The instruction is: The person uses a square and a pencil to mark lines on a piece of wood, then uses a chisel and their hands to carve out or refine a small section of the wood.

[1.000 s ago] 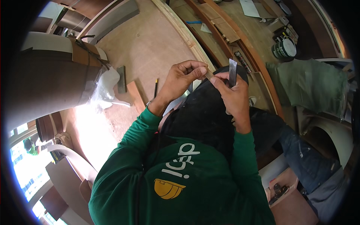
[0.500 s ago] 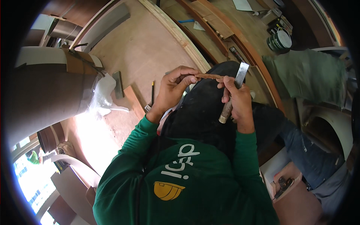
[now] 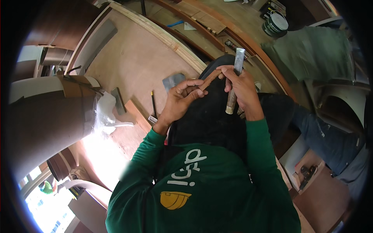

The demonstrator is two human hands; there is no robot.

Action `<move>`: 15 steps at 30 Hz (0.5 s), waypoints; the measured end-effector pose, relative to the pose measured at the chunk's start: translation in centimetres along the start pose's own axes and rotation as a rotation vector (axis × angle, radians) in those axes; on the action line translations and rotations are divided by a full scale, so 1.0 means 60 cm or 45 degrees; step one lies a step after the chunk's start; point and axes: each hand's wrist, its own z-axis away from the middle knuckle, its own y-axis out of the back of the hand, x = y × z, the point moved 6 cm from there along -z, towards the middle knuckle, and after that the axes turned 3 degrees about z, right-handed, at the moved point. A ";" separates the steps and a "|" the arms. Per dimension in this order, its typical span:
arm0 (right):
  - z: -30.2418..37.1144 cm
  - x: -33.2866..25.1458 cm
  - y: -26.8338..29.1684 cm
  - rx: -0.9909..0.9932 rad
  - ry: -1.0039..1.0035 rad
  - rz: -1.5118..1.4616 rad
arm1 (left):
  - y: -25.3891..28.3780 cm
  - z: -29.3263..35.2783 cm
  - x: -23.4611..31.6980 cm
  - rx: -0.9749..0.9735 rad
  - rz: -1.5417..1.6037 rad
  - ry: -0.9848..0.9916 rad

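A short, thin strip of brown wood (image 3: 211, 79) with a rough edge runs at a slant between my two hands, above my dark trouser leg. My left hand (image 3: 182, 98) pinches its lower end between thumb and fingers. At the upper end, the thumb and fingertips of my right hand (image 3: 244, 88) grip the same strip. That right hand also keeps a chisel (image 3: 239, 58) against its palm, the flat metal blade pointing up and away, the worn handle (image 3: 231, 103) hanging below the fingers.
Left of my hands, a pencil (image 3: 153, 104), a wood offcut (image 3: 138, 115) and a grey-blue flat piece (image 3: 173, 80) lie on the board (image 3: 128, 50). Long curved wooden strips (image 3: 268, 68) and a paint bucket (image 3: 276, 24) are at right. A co-worker's blue-trousered leg (image 3: 324, 130) is close by.
The wood strip has turned from nearly level to a steep slant, its left end lower. My left hand has dropped slightly. The chisel stands more upright, and the whole view has shifted.
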 end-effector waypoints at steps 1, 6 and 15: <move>-0.004 -0.004 -0.003 -0.013 0.000 0.029 | 0.002 0.001 -0.006 0.001 0.000 0.025; -0.026 -0.003 -0.011 -0.064 -0.031 0.141 | 0.010 -0.002 -0.024 -0.052 0.088 0.080; -0.026 -0.010 -0.037 -0.119 0.012 0.241 | 0.022 -0.011 -0.040 0.021 0.010 0.191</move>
